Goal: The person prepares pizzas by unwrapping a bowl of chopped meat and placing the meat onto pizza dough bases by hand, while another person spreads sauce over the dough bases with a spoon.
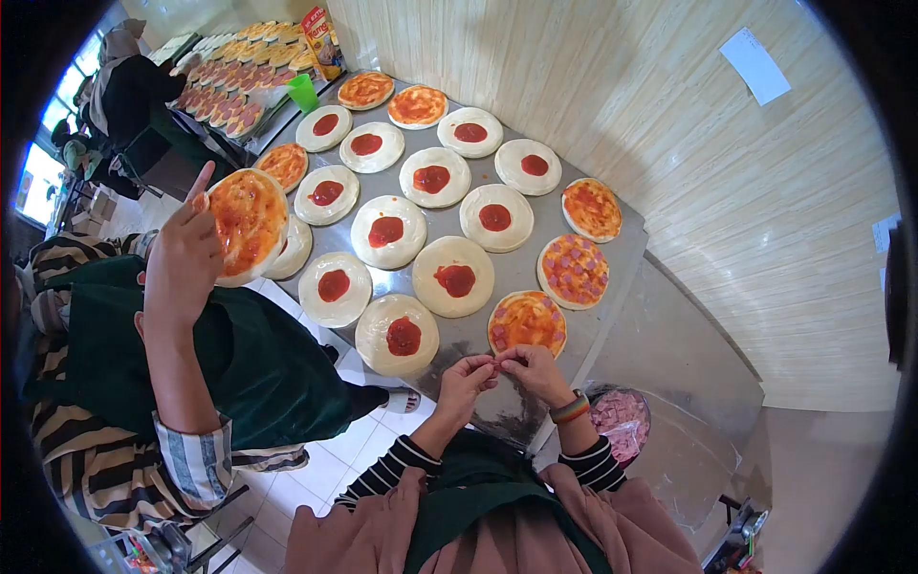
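My left hand [466, 385] and my right hand [537, 373] meet fingertip to fingertip at the near edge of the metal table. They pinch what looks like a small piece of pink meat [495, 365], mostly hidden by the fingers. Just beyond them lies a sauced pizza base [528, 323] with a few pink meat pieces near its rim. Behind it is a pizza [573, 272] covered with such pieces. A bowl of pink meat [620, 421] sits to the right of my right wrist, partly under clear plastic.
Several dough rounds with a blob of red sauce [404, 336] cover the table [612, 297]. On the left, a co-worker's hand [187, 251] holds up a sauced base [249, 225]. A green cup [303, 93] and topped pizzas [225, 96] stand farther back, near another person.
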Available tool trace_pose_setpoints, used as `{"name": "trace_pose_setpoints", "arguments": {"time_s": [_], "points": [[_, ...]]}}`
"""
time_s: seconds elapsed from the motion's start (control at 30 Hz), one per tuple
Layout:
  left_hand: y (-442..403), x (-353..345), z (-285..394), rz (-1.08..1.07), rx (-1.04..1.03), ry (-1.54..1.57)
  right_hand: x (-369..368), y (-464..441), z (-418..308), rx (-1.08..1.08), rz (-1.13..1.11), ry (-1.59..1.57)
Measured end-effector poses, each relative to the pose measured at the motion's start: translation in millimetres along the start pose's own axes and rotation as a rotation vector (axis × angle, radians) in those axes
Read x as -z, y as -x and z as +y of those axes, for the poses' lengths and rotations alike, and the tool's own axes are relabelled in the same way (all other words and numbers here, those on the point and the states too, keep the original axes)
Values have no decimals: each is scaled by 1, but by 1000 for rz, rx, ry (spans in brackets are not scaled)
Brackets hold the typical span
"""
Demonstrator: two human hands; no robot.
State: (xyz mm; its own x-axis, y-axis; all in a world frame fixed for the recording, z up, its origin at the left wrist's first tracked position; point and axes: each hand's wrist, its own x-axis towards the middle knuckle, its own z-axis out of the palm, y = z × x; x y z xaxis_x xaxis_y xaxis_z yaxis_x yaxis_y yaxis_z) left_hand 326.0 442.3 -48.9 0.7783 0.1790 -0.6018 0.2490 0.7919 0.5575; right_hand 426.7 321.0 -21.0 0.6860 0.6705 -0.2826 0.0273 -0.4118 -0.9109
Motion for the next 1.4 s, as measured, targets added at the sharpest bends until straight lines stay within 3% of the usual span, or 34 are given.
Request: {"name": "trace_pose_setpoints", "arguments": {"time_s": [0.17, 0.23, 0.37, 0.43, 0.93, 1.07, 1.17, 1.23, 1.27, 1.33, 1.4], "points": [[0, 5, 0, -13, 7, 23, -3, -2, 11, -34, -30, -15], [0, 4, 1, -2, -8, 26, -7, -4, 17, -51, 96, -126], [0, 4, 3, 22, -21, 28, 6, -31, 22, -47, 299, -59], [1, 5, 2, 20, -15, 28, 16, -55, 26, 87, 483, 232], [8, 2, 8, 24, -7, 42, 22, -93, 25, 93, 510, 716], [5, -1, 7, 28, -12, 55, 25, -85, 19, 94, 526, 602], [1, -2, 5, 17, -32, 56, 27, -66, 3, 211, 526, 426], [0, -4, 5, 14, -40, 53, 23, -40, -16, 101, 154, 207], [-1, -6, 5, 13, -41, 40, 21, -31, -15, 101, 155, 208], [-2, -9, 5, 13, -41, 27, 18, -15, -13, 11, -114, 20], [-2, -12, 4, 7, -45, 14, 16, -9, -10, -21, -92, 39]]}}
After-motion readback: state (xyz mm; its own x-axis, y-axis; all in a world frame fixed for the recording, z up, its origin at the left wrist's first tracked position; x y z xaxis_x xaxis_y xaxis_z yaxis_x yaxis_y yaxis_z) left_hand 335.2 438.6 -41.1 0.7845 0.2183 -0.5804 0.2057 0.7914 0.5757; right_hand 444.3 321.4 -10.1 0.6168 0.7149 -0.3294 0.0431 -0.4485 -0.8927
